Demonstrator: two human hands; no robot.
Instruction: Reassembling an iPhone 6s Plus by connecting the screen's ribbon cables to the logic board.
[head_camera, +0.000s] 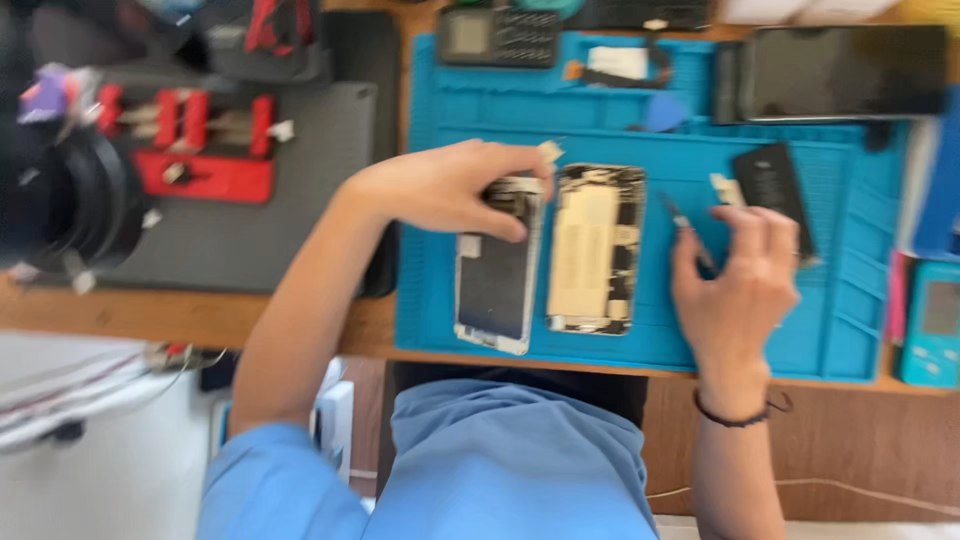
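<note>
Nearest the camera: blue sleeves and a shirt front fill the bottom edge, both forearms reaching out over a wooden bench (860, 440).
Right wrist: a dark cord bracelet (738, 415) sits just below the hand.
Right hand (735, 275): fingers pinched on a thin dark tool (688, 228), tip pointing toward the open phone, hovering beside it and not touching as far as the blur lets me see.
Left hand (445, 185): fingers and thumb clamped on the top end of the screen panel (495, 270), steadying it flat on the mat.
Open phone (597, 248): lies face up just right of the screen, the two side by side and nearly touching, pale battery and dark boards exposed.
Mat (850, 330): blue, ridged, holding both halves at its middle.
Step in hand: by my read, the phone is already split open and the inner work is under way.
Next move: likely calls for a steady, fine tool tip at the top edge while the left hand keeps the screen from sliding.
Further out: a black part (775, 190) lies near the right fingers, a blue pick (662, 112) beyond.
Far edge: another phone (840, 72) at the right, a red clamp (200, 150) on a grey pad at the left.
</note>
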